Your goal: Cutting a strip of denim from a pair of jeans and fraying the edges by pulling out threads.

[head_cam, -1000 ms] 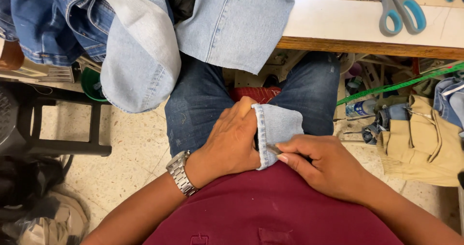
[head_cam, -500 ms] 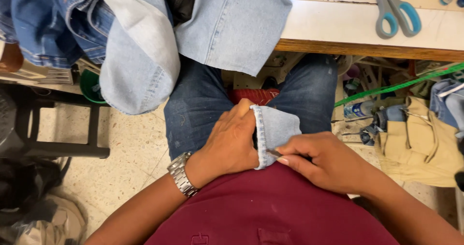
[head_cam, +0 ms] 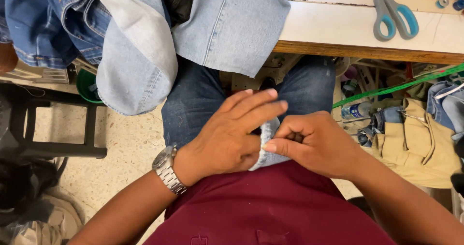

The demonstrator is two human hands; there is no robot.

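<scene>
Head view. The person sits with both hands in the lap, over dark blue jeans and a maroon shirt [head_cam: 270, 211]. The left hand [head_cam: 227, 138], a steel wristwatch [head_cam: 166, 170] on its wrist, lies flat with the fingers stretched out and partly spread across a small folded piece of pale denim [head_cam: 267, 146], pressing it down. The right hand [head_cam: 314, 143] is curled, thumb and forefinger pinched together on the edge of that same denim piece, touching the left hand; whether a small tool sits in the pinch cannot be told. The denim piece lies between the two hands, just above the shirt hem. A light blue garment [head_cam: 232, 27] hangs over the near edge of the white worktable [head_cam: 338, 29]. Blue-handled scissors [head_cam: 391, 13] rest toward the table's far right corner. Darker jeans [head_cam: 43, 27] are heaped at the left. Khaki fabric [head_cam: 415, 148] lies on the floor at the right.
</scene>
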